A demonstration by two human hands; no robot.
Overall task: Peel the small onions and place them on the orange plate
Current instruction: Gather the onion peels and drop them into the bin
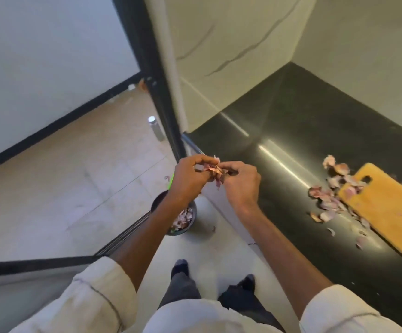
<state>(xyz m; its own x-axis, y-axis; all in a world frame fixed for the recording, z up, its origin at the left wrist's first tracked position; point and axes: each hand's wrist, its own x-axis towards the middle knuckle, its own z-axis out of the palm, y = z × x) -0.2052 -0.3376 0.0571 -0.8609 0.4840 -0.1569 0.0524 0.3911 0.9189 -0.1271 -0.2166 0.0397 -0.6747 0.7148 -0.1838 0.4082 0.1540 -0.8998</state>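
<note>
Peelings fill the bin (183, 218) on the floor below the grip. Left hand (190, 175) and right hand (240, 181) together pinch a bunch of onion skins (215, 173). Right of the grip, more skins (327, 198) litter the bench (291, 140) beside the cutting board (392, 212). Orange plate unseen; peeling seems well along, cleanup left.

Bright, soft blur, glare streak on the countertop (291, 145), wide-angle bending
</note>
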